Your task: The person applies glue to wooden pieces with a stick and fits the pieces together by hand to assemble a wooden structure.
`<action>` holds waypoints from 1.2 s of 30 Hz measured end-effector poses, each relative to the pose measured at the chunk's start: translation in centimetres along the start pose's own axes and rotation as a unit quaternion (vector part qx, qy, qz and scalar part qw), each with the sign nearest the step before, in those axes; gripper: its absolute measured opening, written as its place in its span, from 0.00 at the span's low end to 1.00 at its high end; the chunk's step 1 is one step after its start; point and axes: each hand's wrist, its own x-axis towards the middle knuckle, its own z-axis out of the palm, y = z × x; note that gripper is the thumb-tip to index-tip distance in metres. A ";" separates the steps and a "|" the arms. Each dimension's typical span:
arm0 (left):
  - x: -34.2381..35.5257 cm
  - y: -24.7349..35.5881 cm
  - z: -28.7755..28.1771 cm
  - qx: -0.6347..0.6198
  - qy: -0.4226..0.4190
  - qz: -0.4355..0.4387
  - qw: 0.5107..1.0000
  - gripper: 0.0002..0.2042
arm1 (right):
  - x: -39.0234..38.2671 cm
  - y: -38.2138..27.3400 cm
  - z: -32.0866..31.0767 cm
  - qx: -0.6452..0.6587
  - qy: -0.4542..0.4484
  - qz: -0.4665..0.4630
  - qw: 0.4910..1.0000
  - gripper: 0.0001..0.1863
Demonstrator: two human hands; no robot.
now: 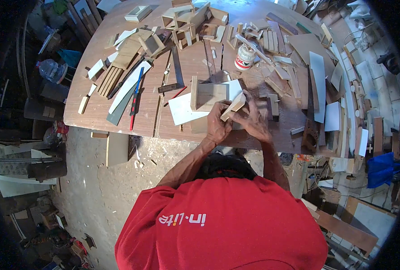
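Near the table's front edge, my left hand (218,124) is closed on a small pale wooden block (234,107) with a slanted end. My right hand (255,121) grips the same block from the other side, its fingers bent round it. Just beyond the hands lies a plywood panel (212,96) with an upright wooden strip (194,92) along its left end. Under the panel is a white board (179,110), turned at an angle. The fingers partly cover the block and the panel's near right corner.
A glue jar (245,57) stands beyond my right hand. To the left lie a metal square (177,72), a red pencil (175,96) and a red-and-blue hacksaw blade (136,100). A handsaw (310,130) lies at right. Wooden boxes (186,35) and offcuts crowd the far side.
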 end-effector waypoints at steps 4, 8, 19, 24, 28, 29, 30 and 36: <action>0.3 -0.5 -0.7 -0.003 -0.051 0.020 0.998 0.20 | 0.6 0.3 0.9 -0.039 0.023 -0.035 0.998 0.57; -0.8 0.4 -1.4 0.125 -0.108 -0.068 0.984 0.30 | 1.9 -0.2 0.2 -0.114 0.035 -0.095 0.988 0.62; -3.8 0.7 -1.2 0.218 0.008 -0.187 0.958 0.31 | 6.9 4.5 0.2 -0.255 -0.050 -0.231 0.938 0.64; -3.6 -0.5 -0.4 0.241 0.025 -0.150 0.959 0.27 | 7.7 5.9 -0.5 -0.270 -0.074 -0.252 0.927 0.64; -2.4 -0.1 0.3 0.227 0.013 -0.160 0.961 0.27 | 7.6 6.3 -1.0 -0.262 -0.073 -0.253 0.928 0.58; -2.2 -0.1 0.6 0.233 0.027 -0.147 0.961 0.26 | 7.7 6.6 -1.1 -0.264 -0.071 -0.252 0.928 0.55; -2.0 -0.1 0.8 0.234 0.027 -0.147 0.961 0.26 | 7.9 6.9 -1.2 -0.263 -0.071 -0.253 0.928 0.55; -1.1 -1.4 1.4 0.341 0.000 -0.156 0.927 0.18 | 8.0 7.5 -1.3 -0.269 -0.055 -0.308 0.911 0.51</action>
